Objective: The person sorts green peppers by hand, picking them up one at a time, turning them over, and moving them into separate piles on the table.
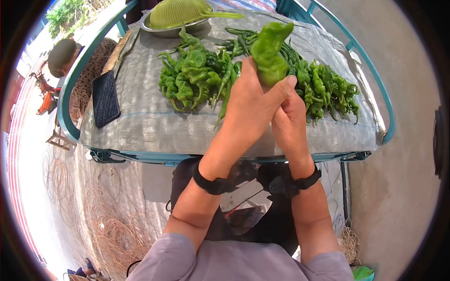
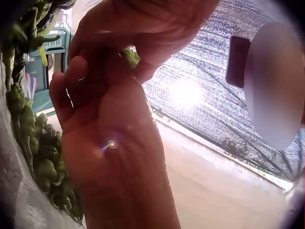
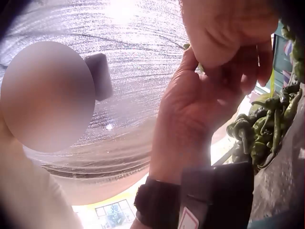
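In the head view a large light-green pepper [image 1: 269, 54] stands upright above the cloth-covered cart bed. My left hand [image 1: 248, 100] grips its lower end, thumb lying across toward the right. Close against it, my right hand [image 1: 290, 119] holds the same end from the right, its fingers partly hidden behind the left hand. In the wrist views the two hands overlap, and only slivers of the pepper [image 2: 131, 57] show. A heap of wrinkled green peppers [image 1: 194, 77] lies left of my hands, and another pile of green peppers [image 1: 323, 89] lies to the right.
A yellow-green strainer [image 1: 178, 11] sits in a metal bowl [image 1: 164, 30] at the back. A dark phone [image 1: 106, 99] lies at the left edge. Teal rails [image 1: 377, 79] border the bed. Another person [image 1: 63, 56] is beyond the left rail.
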The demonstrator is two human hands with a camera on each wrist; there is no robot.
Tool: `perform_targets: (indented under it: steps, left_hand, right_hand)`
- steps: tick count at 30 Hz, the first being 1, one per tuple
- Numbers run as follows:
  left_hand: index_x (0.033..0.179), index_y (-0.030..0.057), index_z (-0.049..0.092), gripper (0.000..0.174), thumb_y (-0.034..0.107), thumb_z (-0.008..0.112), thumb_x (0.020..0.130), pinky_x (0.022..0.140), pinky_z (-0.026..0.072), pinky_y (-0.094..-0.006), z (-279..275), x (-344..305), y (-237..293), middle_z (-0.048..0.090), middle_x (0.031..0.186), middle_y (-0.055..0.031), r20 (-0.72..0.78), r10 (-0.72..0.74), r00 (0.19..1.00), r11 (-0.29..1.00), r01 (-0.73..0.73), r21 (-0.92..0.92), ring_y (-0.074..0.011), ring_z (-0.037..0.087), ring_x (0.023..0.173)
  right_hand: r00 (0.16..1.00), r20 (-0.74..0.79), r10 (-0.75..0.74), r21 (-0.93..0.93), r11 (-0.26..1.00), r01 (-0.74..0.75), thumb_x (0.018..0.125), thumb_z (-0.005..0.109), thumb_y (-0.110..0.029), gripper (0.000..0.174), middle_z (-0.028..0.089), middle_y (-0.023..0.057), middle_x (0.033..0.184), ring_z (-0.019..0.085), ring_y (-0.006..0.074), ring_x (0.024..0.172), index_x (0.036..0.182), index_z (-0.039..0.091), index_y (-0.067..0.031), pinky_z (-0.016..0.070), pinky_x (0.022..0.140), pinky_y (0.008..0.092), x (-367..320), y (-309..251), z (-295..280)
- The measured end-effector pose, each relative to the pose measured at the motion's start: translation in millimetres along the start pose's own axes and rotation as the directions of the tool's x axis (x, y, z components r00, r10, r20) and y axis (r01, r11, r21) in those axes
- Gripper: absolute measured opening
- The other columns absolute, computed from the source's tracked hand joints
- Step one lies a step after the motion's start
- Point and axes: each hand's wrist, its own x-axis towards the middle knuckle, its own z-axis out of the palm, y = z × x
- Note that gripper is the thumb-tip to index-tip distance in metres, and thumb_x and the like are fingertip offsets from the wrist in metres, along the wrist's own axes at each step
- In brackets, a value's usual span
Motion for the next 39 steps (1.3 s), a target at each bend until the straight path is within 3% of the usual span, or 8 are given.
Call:
perform_targets:
  steps: [4,7,11,14,16,26,32,39]
  left_hand:
    - [0.119,-0.0079,0.048,0.054,0.028,0.074,0.088,0.075,0.0525,-0.0368,0.4,-3.8,12.3,0.067,0.099,-0.0187,0.077,-0.101,0.992,0.992,0.094,0.087,-0.0238,0.066,0.083]
    - [0.129,-0.0036,0.054,0.056,0.031,0.073,0.090,0.069,0.0511,-0.0339,-15.1,-2.1,-6.0,0.069,0.100,-0.0144,-0.109,0.077,0.991,0.921,-0.029,0.387,-0.0202,0.065,0.081]
    - [0.123,0.0042,0.062,0.042,0.015,0.071,0.083,0.078,0.0508,-0.0395,-39.5,-5.0,-14.3,0.065,0.104,-0.0161,-0.083,0.211,0.974,0.574,-0.054,0.817,-0.0311,0.064,0.084]
    - [0.116,0.0056,0.067,0.036,0.013,0.073,0.081,0.081,0.0496,-0.0389,-41.8,-4.2,-22.9,0.062,0.106,-0.0155,0.017,0.109,0.994,0.655,-0.085,0.751,-0.0318,0.061,0.091]
    - [0.110,0.0065,0.069,0.033,0.011,0.074,0.077,0.083,0.0484,-0.0400,-35.4,-4.4,-27.2,0.060,0.108,-0.0149,0.095,0.192,0.977,0.511,-0.182,0.840,-0.0328,0.058,0.096]
    - [0.087,0.0035,0.072,0.014,0.006,0.068,0.074,0.087,0.0417,-0.0433,-17.5,-2.1,-68.9,0.055,0.126,-0.0191,0.220,0.300,0.928,0.061,-0.248,0.967,-0.0342,0.051,0.111]
    - [0.093,0.0064,0.073,0.019,0.012,0.076,0.076,0.095,0.0408,-0.0468,-21.0,-1.3,-58.9,0.055,0.131,-0.0184,0.092,0.368,0.925,0.303,-0.213,0.929,-0.0365,0.050,0.117]
    - [0.098,0.0089,0.072,0.015,0.016,0.074,0.084,0.089,0.0439,-0.0420,-24.7,4.1,-26.4,0.063,0.110,-0.0122,-0.115,0.519,0.847,0.488,-0.184,0.853,-0.0327,0.051,0.105]
  right_hand:
    - [0.999,-0.041,0.023,-0.003,1.000,-0.023,0.100,0.063,-0.017,0.017,0.066,-0.0006,0.078,0.057,0.0039,0.066,0.103,0.066,-0.0007,0.0476,0.057,0.0211,-2.2,-4.7,-13.7]
    - [0.982,-0.114,0.152,-0.274,0.945,-0.178,0.097,0.066,-0.017,0.017,0.066,0.0005,0.070,0.059,0.0026,0.066,0.091,0.067,-0.0011,0.0475,0.055,0.0211,-1.4,-14.8,-28.0]
    - [0.948,-0.156,0.277,-0.446,0.837,-0.318,0.093,0.069,-0.023,0.018,0.067,0.0022,0.067,0.062,0.0086,0.062,0.086,0.066,-0.0067,0.0491,0.056,0.0264,-4.4,-1.1,-43.3]
    - [0.979,-0.104,0.174,-0.707,0.679,-0.196,0.089,0.071,-0.031,0.021,0.068,0.0040,0.070,0.066,0.0184,0.062,0.083,0.065,-0.0108,0.0501,0.057,0.0338,-11.2,11.7,-47.2]
    - [1.000,0.002,-0.020,-0.890,0.456,0.010,0.087,0.072,-0.034,0.024,0.068,0.0048,0.071,0.068,0.0253,0.065,0.081,0.064,-0.0125,0.0501,0.057,0.0387,-18.0,15.2,-44.6]
    - [0.996,-0.029,0.088,-0.935,0.349,-0.058,0.084,0.075,-0.036,0.027,0.068,0.0056,0.073,0.067,0.0289,0.068,0.081,0.062,-0.0119,0.0491,0.058,0.0415,-20.0,11.0,-41.8]
    - [0.985,-0.003,0.170,-0.893,0.442,-0.080,0.084,0.074,-0.039,0.029,0.069,0.0066,0.073,0.069,0.0282,0.071,0.089,0.065,-0.0120,0.0506,0.062,0.0405,-21.5,14.2,-48.9]
    - [0.979,-0.065,0.191,-0.812,0.560,-0.163,0.090,0.071,-0.035,0.024,0.068,0.0068,0.074,0.066,0.0241,0.066,0.100,0.069,-0.0127,0.0491,0.061,0.0362,-20.2,1.8,-47.6]
